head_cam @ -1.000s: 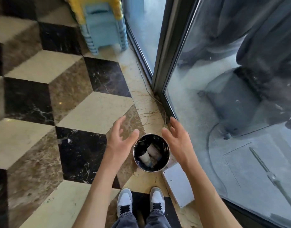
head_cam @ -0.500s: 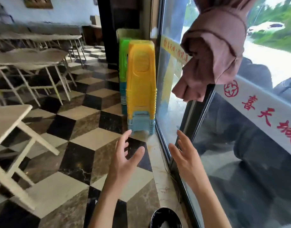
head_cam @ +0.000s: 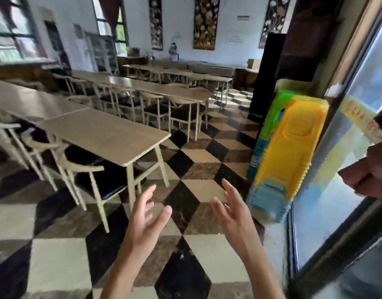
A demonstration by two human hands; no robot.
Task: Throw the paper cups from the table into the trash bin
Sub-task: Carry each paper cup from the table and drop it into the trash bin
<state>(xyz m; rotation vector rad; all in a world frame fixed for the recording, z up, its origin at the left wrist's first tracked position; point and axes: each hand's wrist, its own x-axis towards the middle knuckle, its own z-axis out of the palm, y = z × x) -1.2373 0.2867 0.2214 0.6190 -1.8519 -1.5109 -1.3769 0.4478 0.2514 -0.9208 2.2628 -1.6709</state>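
Note:
My left hand (head_cam: 145, 219) and my right hand (head_cam: 231, 214) are raised in front of me over the checkered floor, palms facing each other, fingers spread, both holding nothing. The nearest wooden table (head_cam: 112, 137) stands ahead to the left with a bare top; no paper cup shows on it. The trash bin is out of view.
Chairs (head_cam: 86, 167) are tucked along the near table, with more rows of tables (head_cam: 164, 89) behind. A tall stack of yellow, green and blue plastic stools (head_cam: 287, 156) stands by the glass door (head_cam: 347, 169) at right. Brown cloth (head_cam: 373, 173) hangs at the right edge.
The view has swung up from the bin on the floor, with cups inside it, to the dining room. Both hands stayed open and rose with the view; the bin has dropped out of sight.

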